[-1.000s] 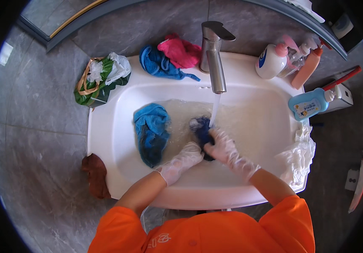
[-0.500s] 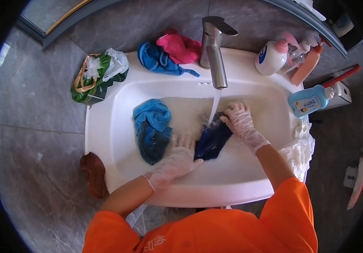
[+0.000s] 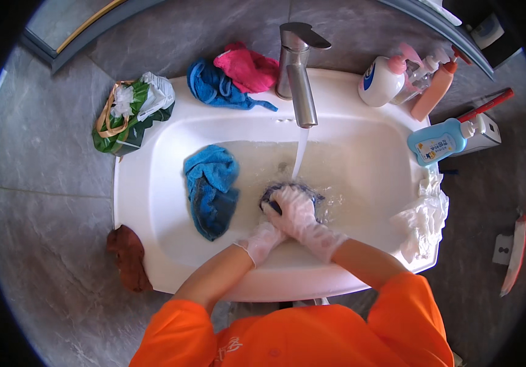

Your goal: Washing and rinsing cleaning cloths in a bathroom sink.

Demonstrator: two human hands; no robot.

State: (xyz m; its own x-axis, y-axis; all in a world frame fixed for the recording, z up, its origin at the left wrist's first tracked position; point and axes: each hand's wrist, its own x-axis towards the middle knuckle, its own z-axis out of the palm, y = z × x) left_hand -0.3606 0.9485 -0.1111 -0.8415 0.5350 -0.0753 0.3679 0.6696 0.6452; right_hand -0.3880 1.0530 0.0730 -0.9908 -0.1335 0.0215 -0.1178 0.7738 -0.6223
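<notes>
Your two gloved hands meet near the middle of the sink (image 3: 131,183), with both forearms reaching in over its front edge and angling toward each other. Your right hand (image 3: 296,211) is uppermost, its back turned up and its fingers curled down over the dark blue cloth (image 3: 269,197), gripping it. Your left hand (image 3: 264,241) lies lower and nearer the front edge, its far part hidden beneath the right; you cannot tell from this view how its fingers stand. The dark blue cloth sits in the water just below the stream from the faucet (image 3: 302,98), its edges showing on both sides of your right hand. A lighter blue cloth (image 3: 211,189) lies in the basin toward the left edge, apart from your hands. A brown cloth (image 3: 129,257) hangs at the front left corner.
</notes>
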